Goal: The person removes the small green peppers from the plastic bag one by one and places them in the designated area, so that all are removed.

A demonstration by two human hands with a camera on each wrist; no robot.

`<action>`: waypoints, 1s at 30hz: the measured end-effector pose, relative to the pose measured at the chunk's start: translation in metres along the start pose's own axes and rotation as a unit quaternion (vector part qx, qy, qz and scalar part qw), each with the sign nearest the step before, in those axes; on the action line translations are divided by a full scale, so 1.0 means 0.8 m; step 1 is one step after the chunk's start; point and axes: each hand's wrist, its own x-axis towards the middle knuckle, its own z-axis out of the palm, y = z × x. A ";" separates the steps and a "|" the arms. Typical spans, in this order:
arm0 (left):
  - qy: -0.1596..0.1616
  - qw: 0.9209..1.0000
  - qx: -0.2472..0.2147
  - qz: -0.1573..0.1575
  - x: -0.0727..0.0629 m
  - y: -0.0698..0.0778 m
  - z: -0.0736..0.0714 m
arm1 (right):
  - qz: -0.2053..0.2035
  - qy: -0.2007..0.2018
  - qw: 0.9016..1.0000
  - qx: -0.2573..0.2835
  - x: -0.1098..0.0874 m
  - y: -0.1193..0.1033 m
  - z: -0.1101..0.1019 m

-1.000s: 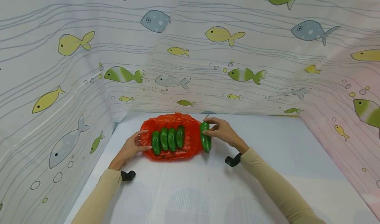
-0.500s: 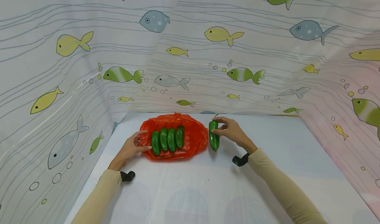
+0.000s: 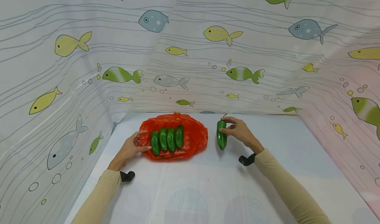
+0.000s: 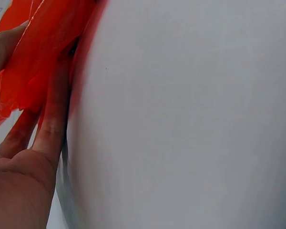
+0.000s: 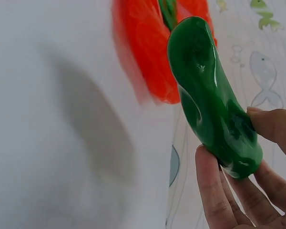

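Observation:
My right hand (image 3: 238, 130) holds a glossy green chili pepper (image 3: 221, 136) with a dark stem, upright to the right of the red plastic bag (image 3: 196, 143). In the right wrist view, thumb and fingers (image 5: 210, 186) grip one end of the pepper (image 5: 212, 100), and its shadow falls on the table. Several more green peppers (image 3: 170, 140) lie side by side on the bag. My left hand (image 3: 128, 148) holds the bag's left edge, its thumb close to the leftmost pepper. In the left wrist view, red plastic (image 4: 43, 71) lies between the fingers.
The bag lies on a white table (image 3: 190, 184) near its back edge. Fabric walls (image 3: 190, 52) printed with fish rise behind it and on both sides. A black wrist camera (image 3: 247, 159) sits on each forearm.
My right hand has carried the pepper rightward, from the bag's right edge to a spot beyond it. The left hand and the peppers on the bag have stayed in place.

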 end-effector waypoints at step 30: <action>0.002 1.000 0.002 0.004 0.012 -0.026 -0.004 | 0.041 0.020 0.999 -0.014 0.022 0.052 -0.016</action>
